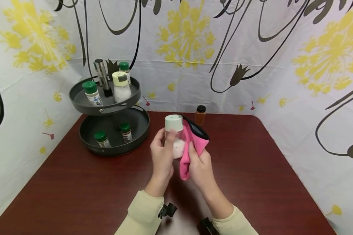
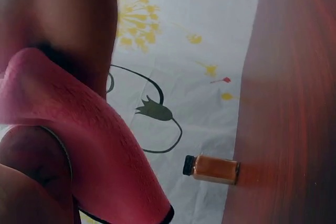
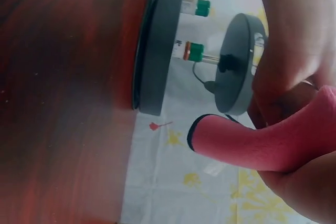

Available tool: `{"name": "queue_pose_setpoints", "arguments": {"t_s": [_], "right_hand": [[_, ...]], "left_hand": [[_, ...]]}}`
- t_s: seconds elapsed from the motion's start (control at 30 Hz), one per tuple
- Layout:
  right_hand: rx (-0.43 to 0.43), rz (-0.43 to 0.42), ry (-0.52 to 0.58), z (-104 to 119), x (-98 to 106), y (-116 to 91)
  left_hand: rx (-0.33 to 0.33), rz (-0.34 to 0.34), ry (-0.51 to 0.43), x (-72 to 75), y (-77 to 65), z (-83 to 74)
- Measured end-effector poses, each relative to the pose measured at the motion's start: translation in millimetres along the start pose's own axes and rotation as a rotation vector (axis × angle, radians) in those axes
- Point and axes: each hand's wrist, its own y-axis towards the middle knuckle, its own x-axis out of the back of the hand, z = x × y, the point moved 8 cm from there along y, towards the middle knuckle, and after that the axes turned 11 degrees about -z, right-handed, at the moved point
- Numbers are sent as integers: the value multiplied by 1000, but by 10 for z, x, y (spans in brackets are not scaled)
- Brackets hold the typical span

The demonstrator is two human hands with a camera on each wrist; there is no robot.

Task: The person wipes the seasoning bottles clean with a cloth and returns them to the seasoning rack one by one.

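Left hand (image 1: pixel 162 153) raised over table (image 1: pixel 253 182), fingers curled around salt jar (image 1: pixel 175 135); right hand (image 1: pixel 200 166) beside, gripping pink cloth (image 1: pixel 191 143) against jar.

Looks like a staged kitchen corner, set up for recording rather than lived in. Shows in the cloth (image 1: pixel 253 49) hung as a backdrop on all sides, white with yellow flowers and dark stems, creased and draped where a wall would be. Stands on a dark red table (image 1: pixel 267 182), rounded at the corners. Points to a kitchen through the grey two-tier rack (image 1: pixel 106 104) at the back left, loaded with green-capped spice jars (image 1: pixel 92 93), a steel grinder (image 1: pixel 103 76) and a salt shaker (image 1: pixel 121 86). Adds a small jar (image 1: pixel 200 115) of orange powder by the far edge.
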Motion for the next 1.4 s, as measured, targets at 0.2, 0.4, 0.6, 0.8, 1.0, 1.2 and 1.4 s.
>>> {"name": "queue_pose_setpoints", "arguments": {"t_s": [0.2, 0.4, 0.6, 0.8, 1.0, 1.2, 1.4], "right_hand": [[2, -38, 38, 95, 136, -15], [-56, -99, 218, 108, 216, -39], [-219, -78, 419, -18, 124, -85], [-244, -97, 588, -48, 7, -171], [-197, -70, 587, -19, -65, -284], [-193, -97, 520, 45, 94, -255], [-129, -160, 520, 19, 154, -121]], "left_hand": [[-119, 16, 87, 25, -1, -110], [-239, -52, 124, 103, 33, -257], [-142, 29, -207, 27, 14, -235], [-45, 97, -433, -96, -75, -196], [-66, 84, -425, -144, -101, -215], [-83, 97, -471, -155, -90, -256], [-44, 112, -456, -191, -227, -211]]}}
